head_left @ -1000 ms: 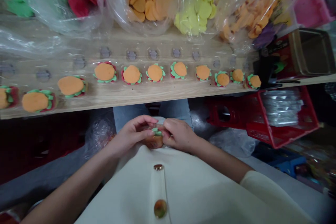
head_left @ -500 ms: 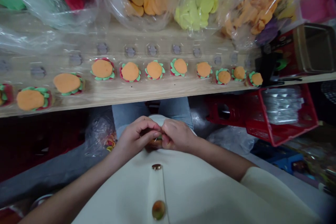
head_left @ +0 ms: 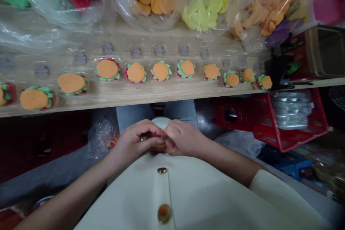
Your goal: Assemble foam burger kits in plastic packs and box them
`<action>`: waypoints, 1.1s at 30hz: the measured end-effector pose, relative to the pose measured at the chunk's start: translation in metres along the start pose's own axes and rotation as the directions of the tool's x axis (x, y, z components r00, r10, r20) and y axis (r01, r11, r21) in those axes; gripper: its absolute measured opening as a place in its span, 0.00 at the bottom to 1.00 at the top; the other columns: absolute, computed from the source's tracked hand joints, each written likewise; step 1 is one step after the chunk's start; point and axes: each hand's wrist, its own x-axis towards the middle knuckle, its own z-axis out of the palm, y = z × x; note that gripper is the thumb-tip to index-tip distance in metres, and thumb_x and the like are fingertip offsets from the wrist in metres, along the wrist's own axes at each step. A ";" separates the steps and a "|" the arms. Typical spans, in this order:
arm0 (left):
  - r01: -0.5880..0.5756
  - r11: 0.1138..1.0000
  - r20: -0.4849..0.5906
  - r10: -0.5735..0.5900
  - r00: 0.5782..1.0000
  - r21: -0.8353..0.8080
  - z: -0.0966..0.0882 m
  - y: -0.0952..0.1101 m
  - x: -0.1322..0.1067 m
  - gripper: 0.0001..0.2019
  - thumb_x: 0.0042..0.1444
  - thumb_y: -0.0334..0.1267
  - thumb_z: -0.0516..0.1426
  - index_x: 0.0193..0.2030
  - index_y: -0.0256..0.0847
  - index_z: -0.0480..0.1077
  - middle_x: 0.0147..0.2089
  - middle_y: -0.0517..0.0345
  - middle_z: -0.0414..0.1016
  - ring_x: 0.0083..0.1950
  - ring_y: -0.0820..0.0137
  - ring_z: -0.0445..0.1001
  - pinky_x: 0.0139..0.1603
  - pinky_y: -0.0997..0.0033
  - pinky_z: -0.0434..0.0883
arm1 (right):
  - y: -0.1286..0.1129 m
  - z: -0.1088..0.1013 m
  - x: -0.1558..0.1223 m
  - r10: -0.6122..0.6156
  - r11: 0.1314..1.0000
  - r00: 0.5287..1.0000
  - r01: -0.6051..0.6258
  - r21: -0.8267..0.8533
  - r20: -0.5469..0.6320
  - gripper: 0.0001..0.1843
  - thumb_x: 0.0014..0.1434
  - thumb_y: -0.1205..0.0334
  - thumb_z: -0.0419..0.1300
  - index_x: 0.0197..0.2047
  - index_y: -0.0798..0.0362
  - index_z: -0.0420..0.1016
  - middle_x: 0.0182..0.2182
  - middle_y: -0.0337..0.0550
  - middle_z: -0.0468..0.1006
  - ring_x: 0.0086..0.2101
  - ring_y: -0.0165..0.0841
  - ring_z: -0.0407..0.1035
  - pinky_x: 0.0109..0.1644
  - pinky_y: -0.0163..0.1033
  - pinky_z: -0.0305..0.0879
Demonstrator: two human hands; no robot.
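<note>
Our left hand (head_left: 136,138) and right hand (head_left: 187,138) pinching a small item (head_left: 159,147), perhaps a burger, mostly hidden; toy burgers (head_left: 161,70) lining the table (head_left: 161,91)

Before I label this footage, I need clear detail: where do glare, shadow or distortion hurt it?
Head view: glare streaks the clear plastic bags; head view: the held item looks dim, mostly hidden by the fingers; head view: toy burgers at left look stretched, probably lens distortion.

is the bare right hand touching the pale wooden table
Apart: the head view shows blue jeans in the gap between the bare right hand and the pale wooden table.
</note>
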 end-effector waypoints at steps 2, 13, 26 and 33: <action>-0.077 0.995 -0.016 0.079 0.997 0.070 0.003 -0.001 0.000 0.04 0.51 0.37 0.58 0.32 0.40 0.72 0.33 0.57 0.73 0.35 0.72 0.71 0.36 0.73 0.67 | 0.000 -0.003 -0.001 -0.024 1.000 0.999 0.025 -0.006 0.027 0.08 0.55 0.63 0.48 0.35 0.56 0.65 0.30 0.46 0.70 0.33 0.34 0.63 0.35 0.38 0.59; -0.112 0.992 0.026 0.110 0.994 0.056 0.008 -0.007 -0.002 0.05 0.51 0.38 0.57 0.30 0.40 0.73 0.31 0.55 0.75 0.33 0.71 0.72 0.35 0.73 0.67 | 0.001 0.009 -0.002 -0.108 0.988 0.991 0.099 0.115 0.073 0.05 0.53 0.63 0.49 0.28 0.53 0.63 0.26 0.42 0.68 0.29 0.32 0.61 0.32 0.36 0.56; 0.295 0.505 0.130 -0.337 0.933 -0.811 0.008 0.001 0.041 0.12 0.55 0.43 0.54 0.44 0.41 0.68 0.45 0.51 0.74 0.40 0.64 0.75 0.35 0.66 0.73 | 0.044 0.010 -0.011 0.372 0.086 0.900 -0.277 0.957 0.227 0.18 0.52 0.46 0.59 0.28 0.51 0.60 0.22 0.32 0.64 0.24 0.26 0.60 0.28 0.32 0.56; -0.059 0.485 -0.167 -0.184 0.969 -0.873 0.014 0.039 0.094 0.12 0.57 0.43 0.53 0.40 0.38 0.69 0.50 0.48 0.73 0.51 0.63 0.71 0.48 0.66 0.71 | 0.063 -0.014 0.002 0.763 -0.111 0.632 0.335 0.936 -0.136 0.17 0.49 0.50 0.63 0.26 0.50 0.61 0.22 0.31 0.63 0.23 0.25 0.59 0.28 0.31 0.58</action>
